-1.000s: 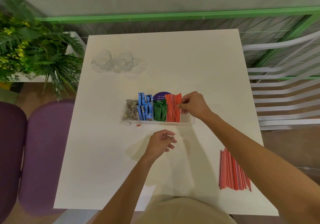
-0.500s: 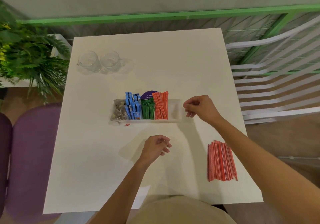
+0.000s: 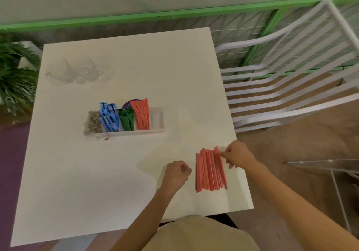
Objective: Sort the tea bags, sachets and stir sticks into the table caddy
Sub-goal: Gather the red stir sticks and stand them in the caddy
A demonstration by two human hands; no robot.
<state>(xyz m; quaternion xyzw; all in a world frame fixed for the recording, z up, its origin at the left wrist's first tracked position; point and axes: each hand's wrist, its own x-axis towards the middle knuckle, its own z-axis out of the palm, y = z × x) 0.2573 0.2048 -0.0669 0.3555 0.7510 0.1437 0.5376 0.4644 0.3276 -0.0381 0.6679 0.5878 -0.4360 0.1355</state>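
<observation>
Table: held caddy.
Done: tea bags, sachets, some stir sticks filed.
Remaining: loose stir sticks near caddy; my right hand pinched them, left hand clenched empty.

Table: white top, smooth, matt. Caddy: clear plastic. Loose stir sticks, near right, and stir sticks in caddy: red-white striped, matt, paper-like. Blue sachets, green sachets: printed wrap. Tea bags: clear-looking film. Glasses, far left: clear glass. Chair, right: white painted slats. Floor: wood-look, matt.
</observation>
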